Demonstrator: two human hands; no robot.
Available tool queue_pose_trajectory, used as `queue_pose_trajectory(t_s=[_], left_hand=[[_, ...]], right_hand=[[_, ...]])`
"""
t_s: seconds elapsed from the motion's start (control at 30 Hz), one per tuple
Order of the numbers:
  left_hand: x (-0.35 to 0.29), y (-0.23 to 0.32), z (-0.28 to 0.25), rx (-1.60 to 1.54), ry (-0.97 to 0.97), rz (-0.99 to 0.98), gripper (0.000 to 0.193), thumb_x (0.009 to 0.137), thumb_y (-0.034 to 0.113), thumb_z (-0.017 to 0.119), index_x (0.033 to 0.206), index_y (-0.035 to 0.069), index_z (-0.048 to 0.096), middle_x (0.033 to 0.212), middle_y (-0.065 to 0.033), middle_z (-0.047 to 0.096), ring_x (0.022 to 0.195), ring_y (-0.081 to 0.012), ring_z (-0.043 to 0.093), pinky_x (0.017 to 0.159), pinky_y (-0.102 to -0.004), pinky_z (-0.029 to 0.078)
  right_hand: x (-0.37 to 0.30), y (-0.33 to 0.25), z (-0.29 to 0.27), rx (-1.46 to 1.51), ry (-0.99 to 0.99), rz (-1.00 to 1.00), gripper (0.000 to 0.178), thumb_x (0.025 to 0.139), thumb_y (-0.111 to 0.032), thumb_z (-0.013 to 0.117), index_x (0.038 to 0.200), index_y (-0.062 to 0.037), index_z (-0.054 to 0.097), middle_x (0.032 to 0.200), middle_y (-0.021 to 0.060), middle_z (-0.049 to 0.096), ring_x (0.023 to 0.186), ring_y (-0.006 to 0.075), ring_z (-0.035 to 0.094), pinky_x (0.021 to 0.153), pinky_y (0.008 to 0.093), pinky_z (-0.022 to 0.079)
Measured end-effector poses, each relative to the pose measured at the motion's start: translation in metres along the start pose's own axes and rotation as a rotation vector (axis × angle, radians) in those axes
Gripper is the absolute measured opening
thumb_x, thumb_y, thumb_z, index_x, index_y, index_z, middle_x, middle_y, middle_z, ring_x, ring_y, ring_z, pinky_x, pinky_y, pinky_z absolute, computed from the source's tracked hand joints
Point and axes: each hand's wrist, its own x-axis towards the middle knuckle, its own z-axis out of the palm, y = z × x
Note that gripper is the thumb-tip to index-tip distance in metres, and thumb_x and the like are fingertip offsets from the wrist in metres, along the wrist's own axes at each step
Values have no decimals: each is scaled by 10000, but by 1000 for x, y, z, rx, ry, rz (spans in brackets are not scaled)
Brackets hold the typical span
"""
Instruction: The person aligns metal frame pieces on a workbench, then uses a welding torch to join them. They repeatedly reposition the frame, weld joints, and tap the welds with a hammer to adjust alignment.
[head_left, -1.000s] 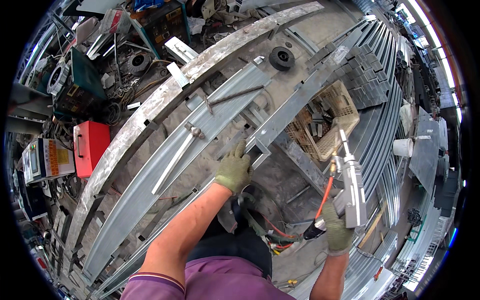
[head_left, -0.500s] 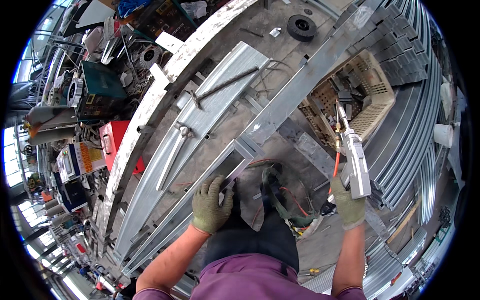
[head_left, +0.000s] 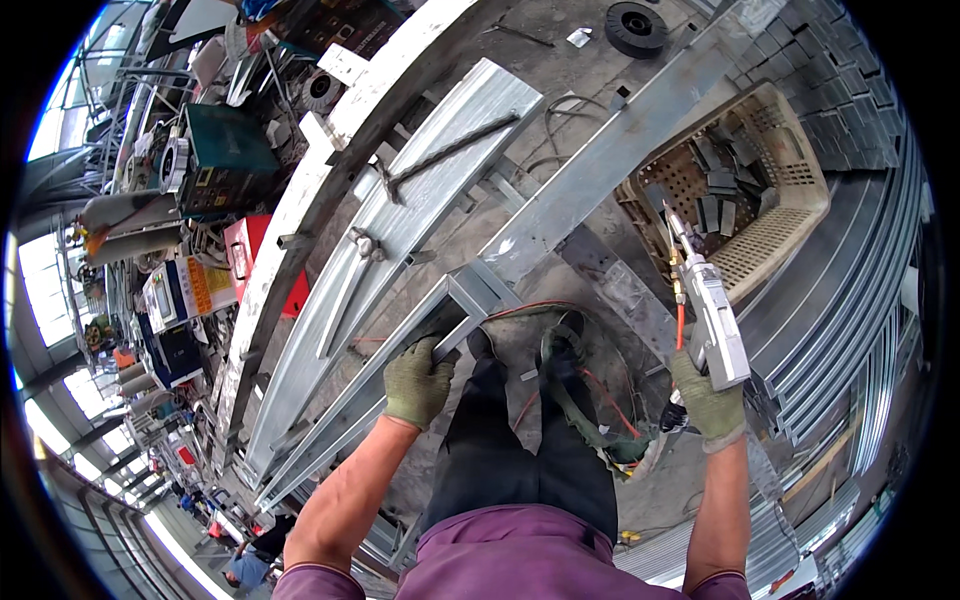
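Note:
My left hand, in an olive work glove, has its fingers curled over the edge of a grey metal channel, near its squared end. That end meets a wide flat steel beam running to the upper right. In my gloved right hand is a white-and-silver welding gun, gripped by its handle. Its slim nozzle points up and away, over the near side of a beige plastic crate. An orange hose runs alongside the gun.
Short metal offcuts lie in the crate. Left of the channel, a galvanized profile carries a dark twisted bar and a hammer-like tool. Cables loop around my feet. Stacked profiles fill the right; a person is at lower left.
My left fingers have gone from resting loosely on the channel to curling over its edge. The welding gun stays in my right hand, and the view has shifted slightly.

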Motion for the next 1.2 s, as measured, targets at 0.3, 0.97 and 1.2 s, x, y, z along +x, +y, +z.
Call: queue_pose_trajectory(t_s=[0.3, 0.97, 1.2], left_hand=[[-3, 0, 3, 55, 65, 21, 325, 919, 305, 827, 1153, 91, 760, 1016, -155, 782, 886, -395, 747, 769, -512, 577], [-20, -26, -4, 66, -4, 24, 308, 956, 287, 770, 1200, 112, 702, 1019, -173, 766, 925, -429, 732, 788, -551, 564], [-18, -26, 8, 62, 83, 66, 294, 944, 301, 780, 1153, 104, 718, 964, -177, 762, 867, -430, 729, 740, -556, 560]], right_hand=[[13, -4, 7, -37, -120, -76, 316, 1004, -57, 730, 1312, -48, 659, 1003, 3, 657, 805, 82, 625, 676, 290, 545], [-9, -53, 15, -92, -200, 66, 428, 979, -131, 798, 1369, -19, 663, 1127, 27, 698, 971, 117, 653, 840, 312, 571], [-16, -25, 6, -73, -154, -97, 405, 971, -113, 799, 1340, -24, 658, 1116, 24, 691, 950, 111, 651, 815, 309, 577]])
